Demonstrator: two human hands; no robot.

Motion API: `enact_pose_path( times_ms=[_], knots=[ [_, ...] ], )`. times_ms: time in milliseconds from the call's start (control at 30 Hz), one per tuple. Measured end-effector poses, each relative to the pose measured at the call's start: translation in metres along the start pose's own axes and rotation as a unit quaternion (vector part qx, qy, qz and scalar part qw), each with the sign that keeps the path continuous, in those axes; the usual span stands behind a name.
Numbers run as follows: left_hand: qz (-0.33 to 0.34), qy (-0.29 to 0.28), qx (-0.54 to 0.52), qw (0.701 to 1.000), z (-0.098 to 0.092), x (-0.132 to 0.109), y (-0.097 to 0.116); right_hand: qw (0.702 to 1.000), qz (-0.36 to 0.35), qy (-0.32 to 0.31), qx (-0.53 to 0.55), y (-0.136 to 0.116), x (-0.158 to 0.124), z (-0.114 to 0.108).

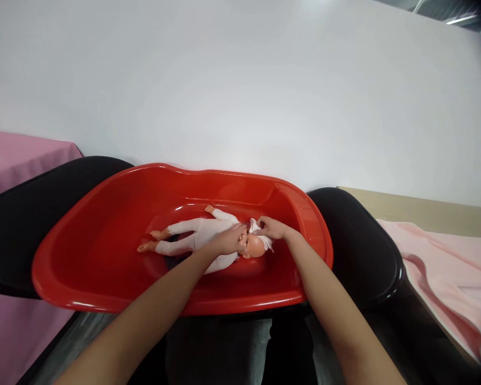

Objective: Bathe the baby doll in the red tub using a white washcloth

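Note:
A baby doll (212, 233) in white clothes lies in a red baby bathtub (96, 235), its feet to the left and its head to the right. My left hand (229, 240) is closed about the doll's chin and neck, and the fingers are partly hidden. At the top of the doll's head my right hand (273, 228) pinches a small white cloth (266, 242) with pale pink tones. Part of the cloth lies against the head and part pokes up beside my fingertips.
Black stools (356, 246) appear at both ends of the tub. A pink cloth (24, 155) drapes a surface at left; a pale pink towel (444, 267) lies on a wooden surface at right. Behind the tub stands a white wall (224, 96).

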State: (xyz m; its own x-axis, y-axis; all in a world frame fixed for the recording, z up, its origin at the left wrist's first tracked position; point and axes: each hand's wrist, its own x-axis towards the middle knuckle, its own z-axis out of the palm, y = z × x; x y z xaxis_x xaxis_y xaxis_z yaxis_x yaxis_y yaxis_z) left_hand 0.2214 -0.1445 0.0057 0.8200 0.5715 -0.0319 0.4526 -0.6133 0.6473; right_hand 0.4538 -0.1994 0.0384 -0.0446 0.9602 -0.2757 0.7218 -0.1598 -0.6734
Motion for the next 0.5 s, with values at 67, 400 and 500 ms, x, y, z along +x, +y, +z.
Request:
enact_pose_path(
  times_ms=[67,400,500],
  knots=[
    [0.008,-0.010,-0.013,1.000,-0.001,-0.001,-0.004,0.999,0.035,0.010,-0.034,0.001,0.000,-0.002],
    [0.013,-0.005,-0.030,0.999,0.004,0.003,-0.028,0.996,-0.030,-0.067,0.053,-0.015,-0.003,0.001],
    [0.000,-0.003,-0.034,0.999,0.003,0.003,-0.026,0.999,-0.007,-0.045,0.028,-0.013,-0.002,0.001]
  ],
)
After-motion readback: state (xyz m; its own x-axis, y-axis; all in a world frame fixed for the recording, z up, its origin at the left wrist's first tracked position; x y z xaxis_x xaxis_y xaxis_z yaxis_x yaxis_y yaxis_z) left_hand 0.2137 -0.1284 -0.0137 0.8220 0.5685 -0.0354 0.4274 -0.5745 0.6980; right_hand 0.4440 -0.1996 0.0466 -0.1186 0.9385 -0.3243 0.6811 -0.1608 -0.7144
